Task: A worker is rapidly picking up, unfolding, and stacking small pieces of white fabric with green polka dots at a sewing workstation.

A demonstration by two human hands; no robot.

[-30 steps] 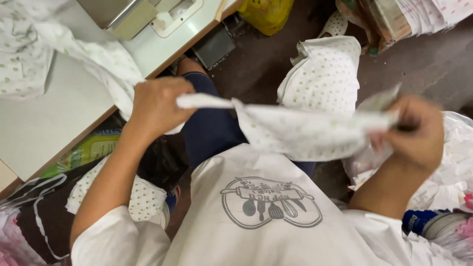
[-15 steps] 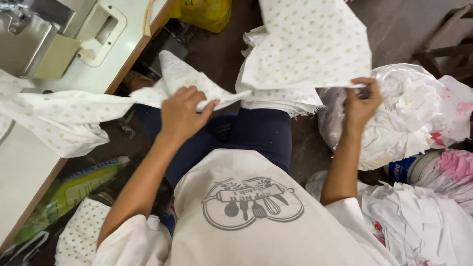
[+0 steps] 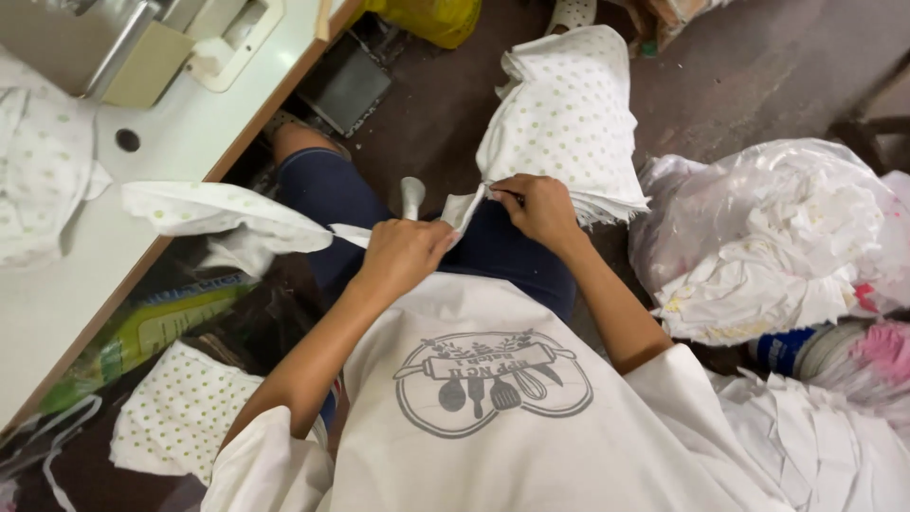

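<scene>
Over the lap, near the middle of the scene, both hands meet on one strip of white cloth with small green dots (image 3: 237, 216). The left hand (image 3: 403, 256) is closed in a loose fist around the strip where it narrows to a twisted band, knuckles up. The right hand (image 3: 540, 207) sits just to its right and a little farther away, fingers curled down and pinching a folded corner of the same dotted fabric at the near edge of the stack of dotted pieces (image 3: 569, 114) that rests on the right knee. The strip's long axis runs left to right: from the left fist it stretches out leftward, widening as it goes, and its free end hangs over the edge of the white sewing table (image 3: 142, 152). So nearly all of the cloth lies to the left of both hands, and the left hand is the nearer one to that loose length. Whether the corner under the right fingers belongs to the strip or to the top piece of the stack is hard to tell, as the fingers cover the join.
</scene>
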